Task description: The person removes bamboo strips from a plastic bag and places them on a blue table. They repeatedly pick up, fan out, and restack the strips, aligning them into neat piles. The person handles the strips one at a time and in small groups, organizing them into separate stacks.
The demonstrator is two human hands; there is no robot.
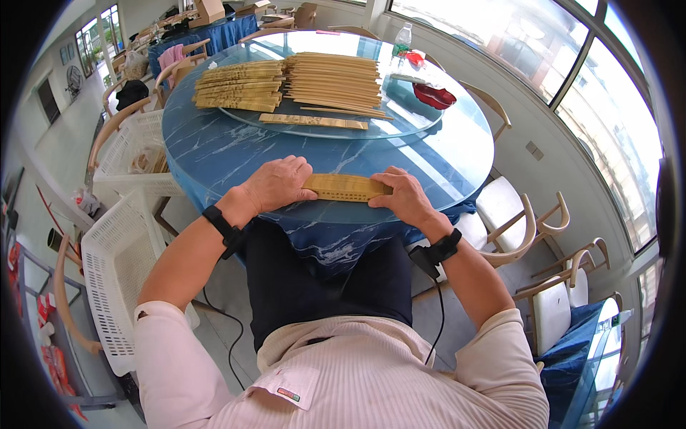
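Observation:
Between both hands, a flat yellowish bamboo piece [345,187] bearing small dark writing lies level over the near edge of the round table [241,161]. My left hand [281,185] grips its left end, thumb in front. Its right end is held by my right hand [397,194] between thumb and fingers. Beyond them, on the glass turntable [343,134], rests a similar bamboo piece [313,121] with dark markings. Behind it are a fanned stack of marked bamboo pieces [238,86] and a pile of thin tan sticks [333,80].
A red dish [433,96] and a plastic bottle [402,40] stand at the turntable's right. White plastic baskets [110,279] are at the left, one holding bagged items [142,158]. Wooden chairs [498,201] surround the table. Black cables [236,335] hang from both wristbands.

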